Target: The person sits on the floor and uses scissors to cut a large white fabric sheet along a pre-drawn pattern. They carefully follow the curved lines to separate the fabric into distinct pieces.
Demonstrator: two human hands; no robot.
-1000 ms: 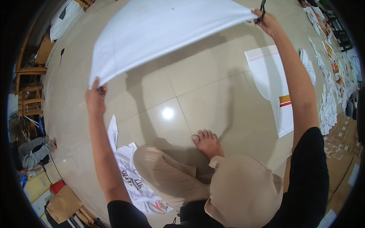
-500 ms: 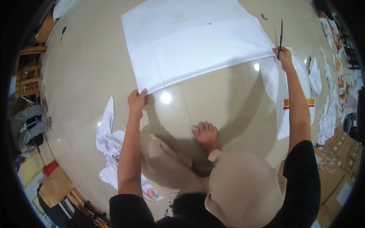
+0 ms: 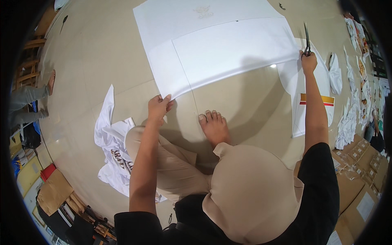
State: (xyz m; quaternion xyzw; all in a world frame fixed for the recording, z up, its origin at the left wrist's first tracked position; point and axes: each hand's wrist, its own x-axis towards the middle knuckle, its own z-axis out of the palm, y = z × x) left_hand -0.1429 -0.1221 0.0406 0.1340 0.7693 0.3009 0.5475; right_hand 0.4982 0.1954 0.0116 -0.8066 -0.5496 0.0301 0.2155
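A large white sheet of fabric (image 3: 220,49), with faint lines and a pale emblem, lies spread on the tiled floor ahead of me. My left hand (image 3: 161,108) pinches its near-left corner. My right hand (image 3: 308,61) is at the near-right corner, closed round dark scissors (image 3: 306,34) whose blades point away from me; its fingers touch the fabric. Under that side lies a white cut piece (image 3: 288,81) with a yellow-and-red band (image 3: 316,99). A crumpled white printed garment (image 3: 107,134) lies left of my knee.
My bare foot (image 3: 214,126) is on the floor. At left are wooden furniture (image 3: 34,43), another person's bare foot (image 3: 51,81) and brown paper (image 3: 55,190). At right are cardboard boxes (image 3: 353,171), rows of white pieces (image 3: 347,122) and another person (image 3: 373,130).
The fabric has come down from raised in the air to lying flat on the floor. My left hand has moved right with its corner; my right hand and the scissors have lowered.
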